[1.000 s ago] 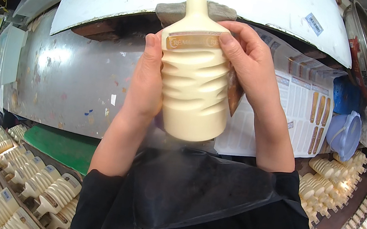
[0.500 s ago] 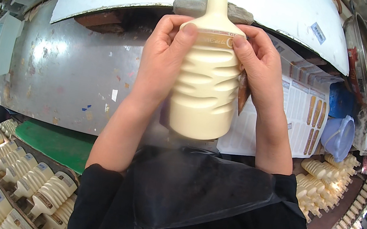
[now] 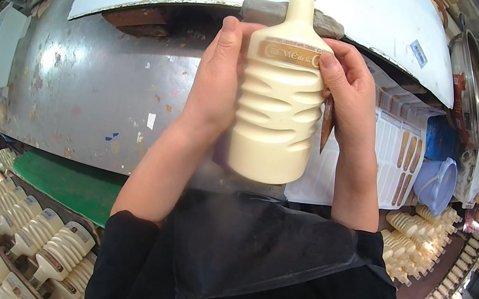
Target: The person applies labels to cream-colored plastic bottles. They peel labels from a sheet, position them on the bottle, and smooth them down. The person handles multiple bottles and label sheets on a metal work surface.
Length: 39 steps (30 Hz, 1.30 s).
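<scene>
While the right hand grips its labelled shoulder, a cream-coloured bottle points neck-away over the metal table.
That hand's thumb presses the gold label, a brown pointed tool sticking out beneath it; the left hand lies along the bottle's other side, thumb raised, fingers hidden behind, so its hold cannot be told.

Glare whitens the metal table near its left edge; shadow darkens its far edge; fisheye margins bend.
</scene>
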Tool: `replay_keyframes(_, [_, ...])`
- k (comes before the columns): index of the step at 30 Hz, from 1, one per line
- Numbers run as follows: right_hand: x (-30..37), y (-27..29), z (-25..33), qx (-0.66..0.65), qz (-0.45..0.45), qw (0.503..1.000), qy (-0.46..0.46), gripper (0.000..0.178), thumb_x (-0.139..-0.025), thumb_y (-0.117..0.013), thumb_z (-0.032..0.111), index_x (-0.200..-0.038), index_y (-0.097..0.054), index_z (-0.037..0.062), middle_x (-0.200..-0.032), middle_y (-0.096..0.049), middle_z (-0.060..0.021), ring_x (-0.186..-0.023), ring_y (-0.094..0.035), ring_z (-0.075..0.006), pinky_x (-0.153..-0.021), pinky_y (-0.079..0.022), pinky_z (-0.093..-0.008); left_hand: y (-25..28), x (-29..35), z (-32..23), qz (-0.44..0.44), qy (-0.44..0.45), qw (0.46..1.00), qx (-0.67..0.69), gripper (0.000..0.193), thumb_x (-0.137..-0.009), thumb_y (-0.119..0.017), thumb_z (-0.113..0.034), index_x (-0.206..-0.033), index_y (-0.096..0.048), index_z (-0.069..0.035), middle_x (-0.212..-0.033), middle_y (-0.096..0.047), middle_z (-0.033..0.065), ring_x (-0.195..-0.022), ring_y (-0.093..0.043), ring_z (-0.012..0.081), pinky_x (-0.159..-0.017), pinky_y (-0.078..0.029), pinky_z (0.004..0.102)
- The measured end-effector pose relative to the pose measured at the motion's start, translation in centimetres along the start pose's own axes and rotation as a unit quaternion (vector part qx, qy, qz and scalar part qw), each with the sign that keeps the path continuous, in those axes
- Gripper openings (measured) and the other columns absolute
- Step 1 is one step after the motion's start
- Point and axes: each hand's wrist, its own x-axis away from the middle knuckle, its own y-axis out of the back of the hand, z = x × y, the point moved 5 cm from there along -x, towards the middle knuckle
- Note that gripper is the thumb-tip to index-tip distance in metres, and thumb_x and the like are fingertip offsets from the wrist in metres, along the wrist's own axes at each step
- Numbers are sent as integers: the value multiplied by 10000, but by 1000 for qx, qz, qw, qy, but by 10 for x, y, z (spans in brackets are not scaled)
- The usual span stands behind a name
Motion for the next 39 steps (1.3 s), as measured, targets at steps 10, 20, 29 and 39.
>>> replay_keyframes(10, [1,0,2,-4,-4,1000,-2,414,-944,-728,288,-1200,-638,-24,-880,-673,-23,-791,-592,-57,-724,-472,-209,-4,3,4,12,-24,998,-60,350,-1050,-559,-280,-1285,-509,-26,-1170,-619,80,-1057,-580,116,-924,-493,278])
replay_keyframes(20, [2,4,-4,-39,3,999,-19,427,-984,-692,307,-1255,-599,-9,-924,-669,-12,-776,-559,-31,-701,-453,-184,-1,16,12,25,32,999,11,469,-1064,-505,-269,-1448,-421,-12,-1307,-594,124,-1214,-561,174,-1050,-455,339])
replay_keyframes(29, [20,8,-25,-114,43,988,-100,552,-994,-668,412,-1337,-538,0,-855,-594,56,-605,-444,23,-497,-309,-128,-17,28,-6,39,-88,943,-318,599,-857,-782,-279,-1318,-514,-7,-1223,-614,200,-1129,-628,347,-967,-500,441])
replay_keyframes(39, [8,1,17,148,-40,983,101,442,-905,-753,254,-1244,-614,6,-811,-532,45,-656,-451,-10,-572,-369,-163,-4,18,8,16,-110,963,-246,724,-855,-781,-381,-1370,-468,20,-1247,-595,221,-1171,-602,336,-998,-481,430])
